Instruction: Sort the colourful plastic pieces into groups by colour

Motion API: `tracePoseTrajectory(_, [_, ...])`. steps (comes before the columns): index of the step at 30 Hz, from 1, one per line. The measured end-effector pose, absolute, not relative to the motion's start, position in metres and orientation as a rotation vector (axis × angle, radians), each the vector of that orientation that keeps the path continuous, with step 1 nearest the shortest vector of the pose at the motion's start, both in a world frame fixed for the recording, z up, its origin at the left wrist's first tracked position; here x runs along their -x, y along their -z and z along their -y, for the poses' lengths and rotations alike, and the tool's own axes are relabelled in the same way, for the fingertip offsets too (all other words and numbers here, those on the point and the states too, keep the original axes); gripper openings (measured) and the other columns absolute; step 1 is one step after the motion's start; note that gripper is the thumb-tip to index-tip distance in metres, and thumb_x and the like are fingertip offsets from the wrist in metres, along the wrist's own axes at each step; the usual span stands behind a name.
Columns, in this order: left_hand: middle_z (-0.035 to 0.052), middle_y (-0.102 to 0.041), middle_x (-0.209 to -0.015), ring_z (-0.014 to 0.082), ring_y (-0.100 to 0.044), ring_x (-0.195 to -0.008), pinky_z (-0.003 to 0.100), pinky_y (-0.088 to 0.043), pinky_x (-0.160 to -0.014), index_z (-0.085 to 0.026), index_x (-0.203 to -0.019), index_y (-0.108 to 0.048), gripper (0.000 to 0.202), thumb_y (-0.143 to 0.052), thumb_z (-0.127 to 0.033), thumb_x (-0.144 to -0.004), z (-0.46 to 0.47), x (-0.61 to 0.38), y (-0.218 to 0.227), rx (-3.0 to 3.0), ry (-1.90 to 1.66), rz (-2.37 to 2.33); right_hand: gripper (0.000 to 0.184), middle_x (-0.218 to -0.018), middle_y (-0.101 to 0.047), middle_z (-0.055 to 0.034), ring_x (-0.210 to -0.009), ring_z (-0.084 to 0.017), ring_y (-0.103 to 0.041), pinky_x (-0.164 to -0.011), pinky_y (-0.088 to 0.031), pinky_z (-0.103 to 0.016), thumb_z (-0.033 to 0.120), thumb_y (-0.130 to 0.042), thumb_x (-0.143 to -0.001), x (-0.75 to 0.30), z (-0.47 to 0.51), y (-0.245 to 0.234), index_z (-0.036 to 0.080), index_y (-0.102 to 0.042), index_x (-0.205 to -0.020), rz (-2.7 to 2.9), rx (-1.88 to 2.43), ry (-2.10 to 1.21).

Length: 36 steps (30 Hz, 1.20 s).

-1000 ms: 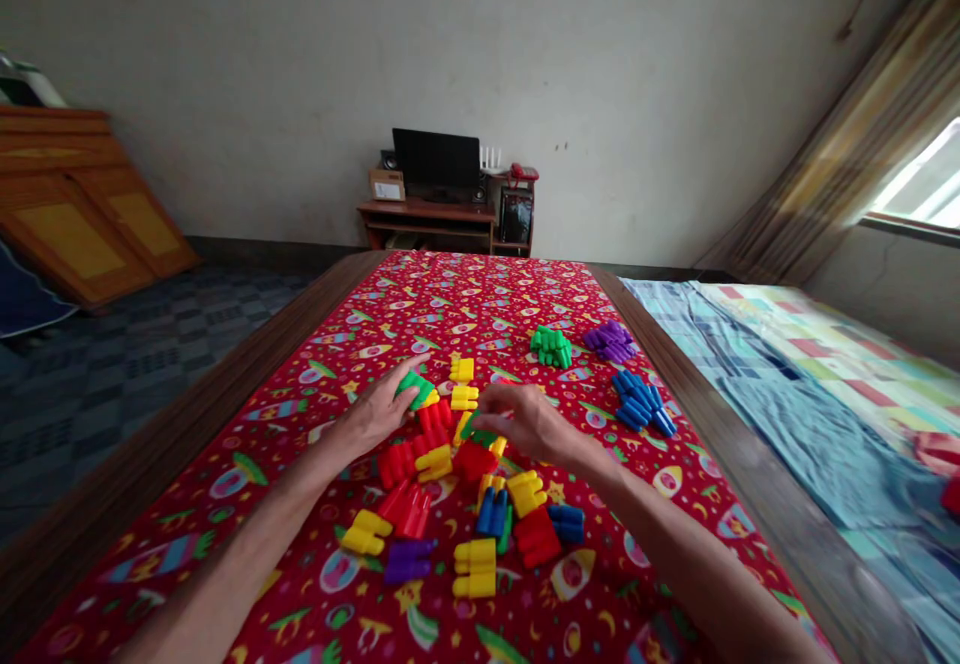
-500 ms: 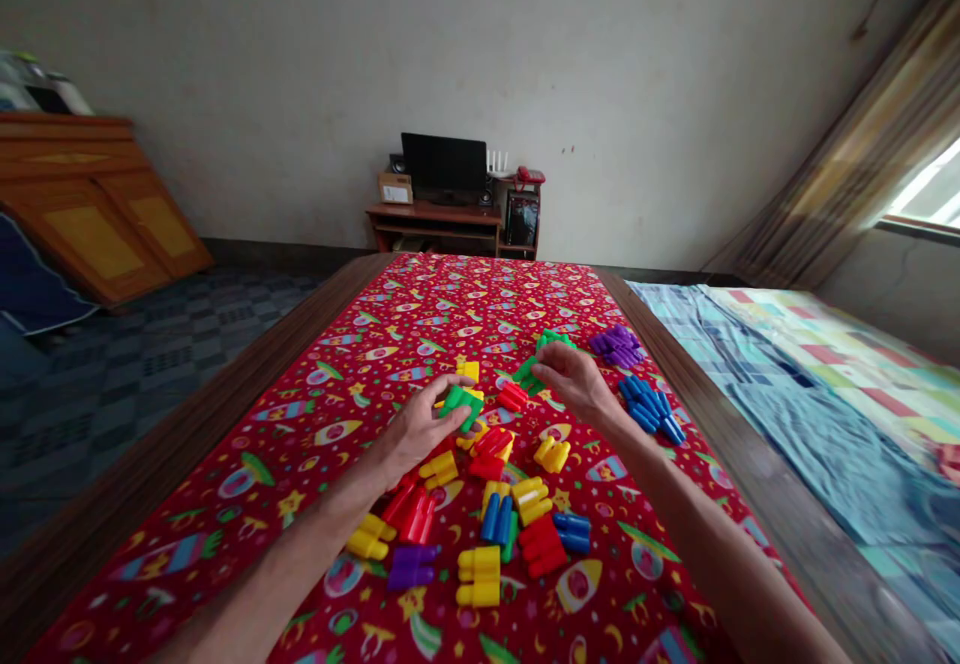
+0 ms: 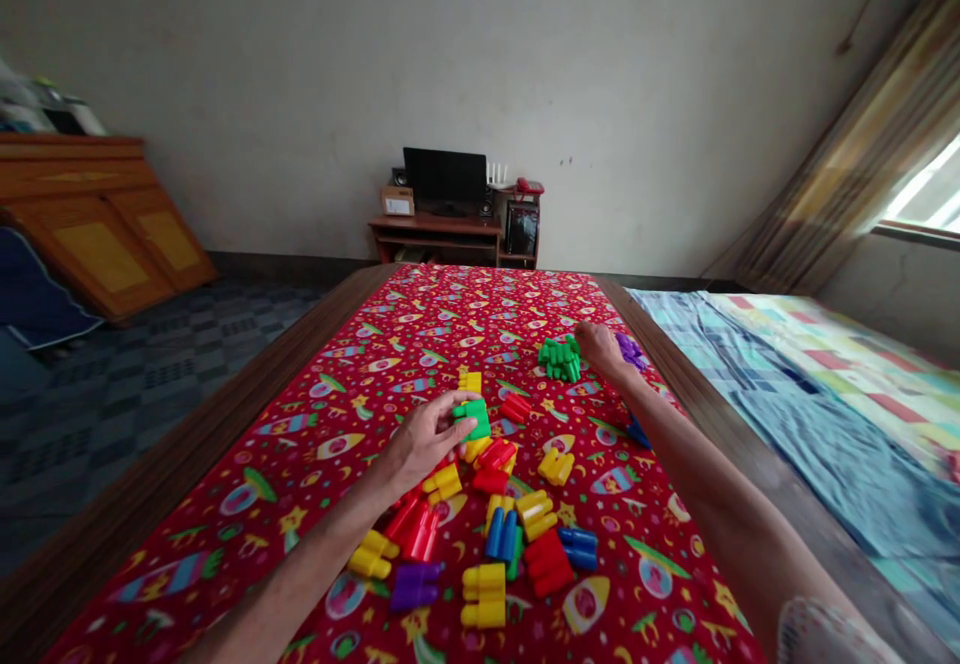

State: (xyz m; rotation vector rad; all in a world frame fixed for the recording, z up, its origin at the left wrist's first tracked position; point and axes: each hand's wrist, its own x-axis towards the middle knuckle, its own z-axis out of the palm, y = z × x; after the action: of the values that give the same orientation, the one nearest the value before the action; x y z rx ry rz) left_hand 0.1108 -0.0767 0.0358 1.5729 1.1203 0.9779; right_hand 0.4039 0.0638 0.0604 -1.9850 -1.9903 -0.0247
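Observation:
My left hand (image 3: 426,441) is closed on a green block (image 3: 474,416), held just above a loose heap of red, yellow, blue and purple blocks (image 3: 495,529) on the red patterned tablecloth (image 3: 420,334). My right hand (image 3: 600,344) reaches far across the table. Its fingers rest at a pile of green blocks (image 3: 559,358) and are hidden behind the back of the hand. A purple pile (image 3: 630,349) shows just beyond that hand. My right forearm covers most of a blue pile (image 3: 637,433).
The wooden table edge (image 3: 720,424) runs along the right, beside a bed with a blue and patchwork sheet (image 3: 817,404). A desk with a monitor (image 3: 446,184) stands at the far wall. A wooden cabinet (image 3: 90,224) is at the left, a curtain (image 3: 855,164) at the right.
My right hand carried a green block from the heap away to the green pile. My left hand lifted its green block and shifted it slightly right.

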Motion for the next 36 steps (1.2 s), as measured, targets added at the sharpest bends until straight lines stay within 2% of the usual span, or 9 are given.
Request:
tracePoseTrajectory(6, [-0.0016, -0.061, -0.065, 0.0109, -0.054, -0.05, 0.021, -0.045, -0.049, -0.011, -0.119, -0.056, 0.051, -0.06, -0.043, -0.079, 0.075, -0.107, -0.032, -1.591, -0.941, -1.148, 0.029, -0.09, -0.073, -0.0121, -0.079, -0.019, -0.066, -0.063, -0.039, -0.023, 0.018, -0.045, -0.089, -0.41, -0.06, -0.063, 0.015, -0.071, -0.104, 1.961, 1.928, 0.041])
tracePoseTrajectory(10, [-0.0007, -0.063, -0.065, 0.0133, -0.058, -0.055, 0.023, -0.049, -0.053, -0.011, -0.123, -0.055, 0.055, -0.062, -0.041, -0.078, 0.074, -0.109, -0.031, -1.598, -0.987, -1.163, 0.027, -0.08, -0.073, -0.0097, -0.068, -0.017, -0.064, -0.062, -0.041, -0.023, 0.02, -0.049, -0.085, -0.406, -0.044, -0.078, 0.012, -0.073, -0.094, 1.907, 1.658, -0.072])
tracePoseTrajectory(15, [0.0046, -0.071, -0.088, 0.0199, -0.068, -0.081, 0.031, -0.055, -0.075, -0.016, -0.11, -0.062, 0.039, -0.064, -0.038, -0.077, 0.079, -0.115, -0.035, -1.634, -1.101, -1.16, 0.025, -0.075, -0.07, -0.0026, -0.064, -0.013, -0.059, -0.06, -0.041, -0.021, 0.031, -0.051, -0.091, -0.351, 0.022, -0.091, 0.017, -0.072, -0.09, 2.318, 0.885, -0.63])
tracePoseTrajectory(18, [0.0058, -0.072, -0.092, 0.022, -0.068, -0.088, 0.033, -0.055, -0.081, -0.018, -0.096, -0.064, 0.028, -0.066, -0.038, -0.076, 0.083, -0.118, -0.037, -1.673, -1.144, -1.177, 0.02, -0.07, -0.065, -0.0004, -0.056, -0.009, -0.051, -0.053, -0.034, -0.02, 0.028, -0.052, -0.091, -0.32, 0.057, -0.089, 0.016, -0.068, -0.093, 2.487, 0.719, -0.664])
tracePoseTrajectory(21, [0.0076, -0.071, -0.1, 0.023, -0.068, -0.091, 0.034, -0.056, -0.08, -0.018, -0.101, -0.062, 0.031, -0.065, -0.039, -0.078, 0.085, -0.12, -0.038, -1.658, -1.201, -1.185, 0.017, -0.059, -0.056, 0.0028, -0.049, -0.007, -0.04, -0.049, -0.026, -0.02, 0.026, -0.053, -0.089, -0.32, 0.056, -0.084, 0.016, -0.065, -0.083, 2.429, 0.868, -0.483])
tracePoseTrajectory(23, [0.0086, -0.069, -0.106, 0.0226, -0.068, -0.092, 0.034, -0.057, -0.079, -0.018, -0.106, -0.059, 0.033, -0.061, -0.039, -0.081, 0.085, -0.119, -0.039, -1.646, -1.256, -1.193, 0.02, -0.056, -0.053, 0.003, -0.049, -0.008, -0.039, -0.05, -0.025, -0.021, 0.026, -0.052, -0.088, -0.339, 0.035, -0.08, 0.016, -0.064, -0.077, 2.31, 1.05, -0.285])
tracePoseTrajectory(29, [0.0099, -0.065, -0.108, 0.0189, -0.068, -0.081, 0.029, -0.057, -0.068, -0.017, -0.097, -0.063, 0.026, -0.05, -0.037, -0.085, 0.08, -0.116, -0.043, -1.749, -1.303, -1.222, 0.025, -0.069, -0.065, -0.0103, -0.061, -0.015, -0.055, -0.055, -0.031, -0.025, 0.018, -0.047, -0.084, -0.408, -0.04, -0.072, 0.01, -0.07, -0.076, 2.054, 1.897, 0.156])
tracePoseTrajectory(33, [0.0098, -0.065, -0.101, 0.0174, -0.066, -0.075, 0.028, -0.057, -0.065, -0.016, -0.092, -0.066, 0.027, -0.047, -0.035, -0.087, 0.08, -0.116, -0.042, -1.861, -1.296, -1.172, 0.026, -0.071, -0.066, -0.0176, -0.062, -0.019, -0.058, -0.055, -0.035, -0.027, 0.017, -0.048, -0.083, -0.418, -0.052, -0.059, 0.004, -0.071, -0.08, 2.059, 1.978, 0.172])
tracePoseTrajectory(36, [0.0087, -0.065, -0.1, 0.017, -0.067, -0.076, 0.029, -0.057, -0.071, -0.017, -0.089, -0.066, 0.026, -0.046, -0.033, -0.087, 0.079, -0.114, -0.041, -1.904, -1.297, -1.185, 0.026, -0.062, -0.062, -0.0139, -0.055, -0.017, -0.053, -0.053, -0.035, -0.027, 0.018, -0.048, -0.083, -0.415, -0.051, -0.053, 0.006, -0.07, -0.074, 2.126, 1.915, 0.149])
